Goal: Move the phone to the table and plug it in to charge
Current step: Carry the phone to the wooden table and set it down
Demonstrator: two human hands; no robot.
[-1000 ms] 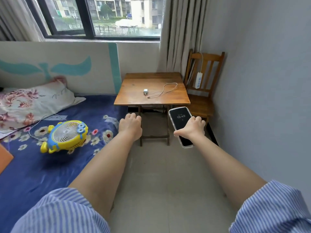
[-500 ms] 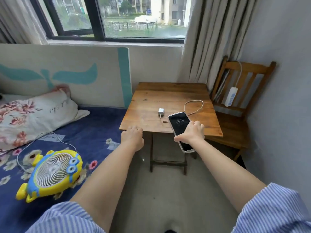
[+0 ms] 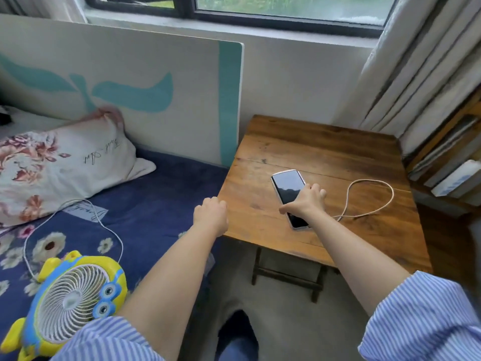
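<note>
The phone [image 3: 287, 187], dark screen up in a pale case, lies flat over the middle of the wooden table [image 3: 325, 157]. My right hand [image 3: 307, 201] grips it across its lower half. A pale charging cable [image 3: 369, 199] loops on the tabletop just right of my hand; its plug end and the white adapter are hidden behind my hand and wrist. My left hand [image 3: 212, 216] hovers as a loose fist at the table's left front edge, holding nothing.
A bed with a blue floral sheet [image 3: 145, 212] adjoins the table's left side. On it are a floral pillow [image 3: 57, 165] and a yellow fan [image 3: 70, 300] with a white cord. A wooden chair [image 3: 447, 157] carrying a white power strip [image 3: 460, 179] stands right of the table.
I have stepped closer to the table. My right hand has carried the phone forward from the front edge to over the tabletop's middle, and its screen has gone dark.
</note>
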